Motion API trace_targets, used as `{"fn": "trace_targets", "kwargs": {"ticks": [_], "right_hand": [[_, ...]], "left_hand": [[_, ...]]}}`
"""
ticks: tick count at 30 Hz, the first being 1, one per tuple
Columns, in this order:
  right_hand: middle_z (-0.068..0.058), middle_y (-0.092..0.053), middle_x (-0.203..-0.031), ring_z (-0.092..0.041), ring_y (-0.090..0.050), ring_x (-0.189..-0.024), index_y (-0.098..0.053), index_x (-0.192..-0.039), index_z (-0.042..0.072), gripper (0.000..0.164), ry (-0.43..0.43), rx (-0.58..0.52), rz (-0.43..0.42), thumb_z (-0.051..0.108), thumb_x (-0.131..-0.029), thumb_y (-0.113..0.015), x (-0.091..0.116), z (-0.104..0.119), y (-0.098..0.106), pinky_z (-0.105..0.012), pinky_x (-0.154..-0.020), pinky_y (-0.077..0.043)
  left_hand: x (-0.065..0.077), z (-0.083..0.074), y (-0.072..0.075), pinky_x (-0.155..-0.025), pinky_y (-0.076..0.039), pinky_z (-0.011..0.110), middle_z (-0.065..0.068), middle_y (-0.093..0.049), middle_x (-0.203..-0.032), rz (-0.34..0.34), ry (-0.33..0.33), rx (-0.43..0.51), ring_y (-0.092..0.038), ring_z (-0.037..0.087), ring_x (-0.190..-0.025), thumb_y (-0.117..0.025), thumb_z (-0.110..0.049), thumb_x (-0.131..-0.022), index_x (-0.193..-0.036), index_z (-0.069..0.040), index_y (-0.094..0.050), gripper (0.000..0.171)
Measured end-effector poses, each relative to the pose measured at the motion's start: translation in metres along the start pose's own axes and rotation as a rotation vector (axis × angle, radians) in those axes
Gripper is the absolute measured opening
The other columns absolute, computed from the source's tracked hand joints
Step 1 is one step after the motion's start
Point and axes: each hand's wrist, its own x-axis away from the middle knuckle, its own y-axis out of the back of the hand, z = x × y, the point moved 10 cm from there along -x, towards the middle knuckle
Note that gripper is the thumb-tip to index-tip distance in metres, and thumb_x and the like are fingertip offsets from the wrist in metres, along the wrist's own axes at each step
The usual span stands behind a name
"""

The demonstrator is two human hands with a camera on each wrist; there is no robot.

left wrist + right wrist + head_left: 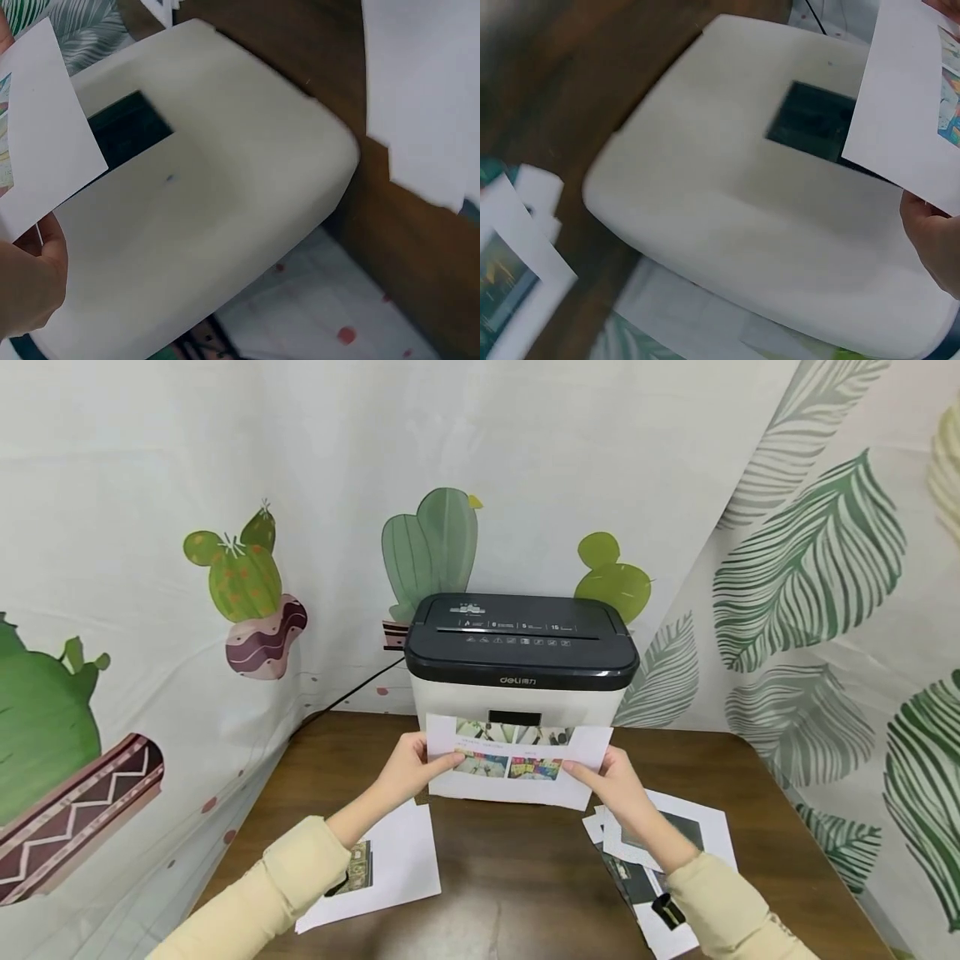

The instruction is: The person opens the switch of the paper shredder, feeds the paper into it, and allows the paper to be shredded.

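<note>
A white sheet of paper (487, 787) with several small colour pictures is stretched between both hands, in front of the paper shredder (465, 693). My left hand (411, 768) pinches its left edge, thumb on the printed face and fingers behind. On the right edge, my right hand (618, 781) grips it the same way. The shredder has a black top with a narrow slot (517, 632) and a white bin with a dark window (514, 717). Both wrist views show the sheet overlapping the bin's front, with the left hand (37, 277) and the right hand (934, 240) at its edge.
On the brown wooden table (480, 877), a printed sheet (405, 860) lies at the left under my forearm. Several overlapping printed sheets (712, 831) lie at the right. A black cord (348, 697) runs left from the shredder, and a cactus-and-leaf patterned curtain (337, 485) hangs behind.
</note>
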Motion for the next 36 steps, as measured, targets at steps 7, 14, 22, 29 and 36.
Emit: {"fn": "trace_targets", "kwargs": {"ticks": [7, 14, 22, 29, 36], "right_hand": [[0.022, -0.067, -0.088, 0.001, -0.065, -0.084, -0.055, -0.108, -0.016, 0.026, 0.082, 0.076, 0.035, 0.003, -0.091, -0.058, -0.017, 0.042, 0.010, -0.021, -0.071, -0.054], [0.024, -0.066, -0.091, 0.004, -0.064, -0.087, -0.056, -0.112, -0.013, 0.028, 0.144, 0.139, 0.020, 0.005, -0.091, -0.059, -0.030, 0.076, 0.025, -0.018, -0.075, -0.052], [0.023, -0.067, -0.082, 0.004, -0.065, -0.079, -0.060, -0.102, -0.009, 0.017, 0.186, 0.164, -0.014, 0.002, -0.089, -0.061, -0.042, 0.108, 0.037, -0.017, -0.070, -0.052], [0.024, -0.068, -0.080, 0.004, -0.064, -0.077, -0.065, -0.097, 0.012, 0.014, 0.223, 0.192, -0.046, 0.003, -0.087, -0.064, -0.052, 0.132, 0.047, -0.014, -0.069, -0.051], [0.027, -0.066, -0.078, 0.006, -0.062, -0.076, -0.065, -0.097, 0.014, 0.011, 0.280, 0.269, -0.120, 0.007, -0.088, -0.065, -0.062, 0.156, 0.059, -0.011, -0.070, -0.047]], "left_hand": [[-0.020, -0.034, 0.011, -0.069, -0.053, 0.021, 0.024, -0.069, -0.099, -0.004, -0.003, -0.046, -0.066, 0.001, -0.079, -0.066, -0.006, -0.086, -0.103, 0.008, -0.066, 0.022], [-0.038, -0.065, 0.022, -0.073, -0.055, 0.027, 0.024, -0.069, -0.103, -0.022, -0.075, -0.047, -0.069, 0.016, -0.088, -0.066, -0.004, -0.086, -0.107, 0.007, -0.065, 0.023], [-0.056, -0.091, 0.042, -0.072, -0.054, 0.024, 0.025, -0.068, -0.104, -0.086, -0.104, -0.068, -0.069, 0.012, -0.086, -0.067, -0.003, -0.085, -0.107, 0.008, -0.065, 0.024], [-0.068, -0.114, 0.057, -0.064, -0.048, 0.020, 0.025, -0.069, -0.101, -0.087, -0.151, -0.128, -0.063, -0.001, -0.075, -0.068, -0.003, -0.084, -0.103, 0.008, -0.067, 0.022], [-0.084, -0.132, 0.067, -0.069, -0.050, 0.022, 0.020, -0.071, -0.096, -0.027, -0.169, -0.154, -0.066, 0.002, -0.078, -0.070, -0.003, -0.083, -0.102, 0.008, -0.068, 0.022]]}}
